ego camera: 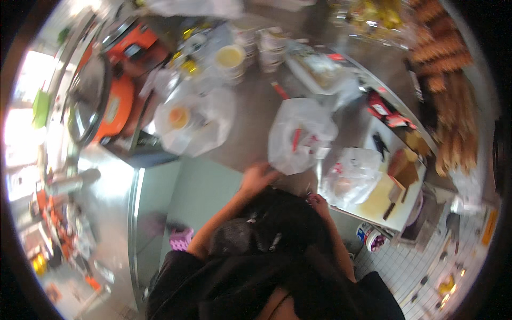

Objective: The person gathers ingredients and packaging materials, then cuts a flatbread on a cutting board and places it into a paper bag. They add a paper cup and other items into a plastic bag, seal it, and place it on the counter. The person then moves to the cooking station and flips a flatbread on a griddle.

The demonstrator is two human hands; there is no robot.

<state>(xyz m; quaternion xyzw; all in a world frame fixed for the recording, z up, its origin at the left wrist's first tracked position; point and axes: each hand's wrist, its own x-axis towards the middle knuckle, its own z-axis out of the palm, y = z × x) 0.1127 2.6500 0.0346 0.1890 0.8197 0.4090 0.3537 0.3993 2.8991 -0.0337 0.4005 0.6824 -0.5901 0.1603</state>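
Observation:
My left hand [258, 178] is at the front edge of the metal counter [250, 132], its fingers blurred and pointing toward a white plastic bag [298, 136]. This bag holds a red stick-like item and something with red print. My right hand [319, 203] is close to my body, below a second plastic bag [352, 176] with contents I cannot make out. A small shiny item shows by its fingertips; whether they pinch it is unclear. Further left, a spread plastic bag [212, 132] surrounds a cup [179, 117] with an orange-yellow top.
Stacked paper cups [273, 50] and a tray [316, 68] stand at the back. At right, a white cutting board [372, 202] bears a spatula-like tool [394, 196] beside long brown fried dough sticks [458, 120]. Orange cookers [116, 112] line the left; a bucket [370, 236] is below.

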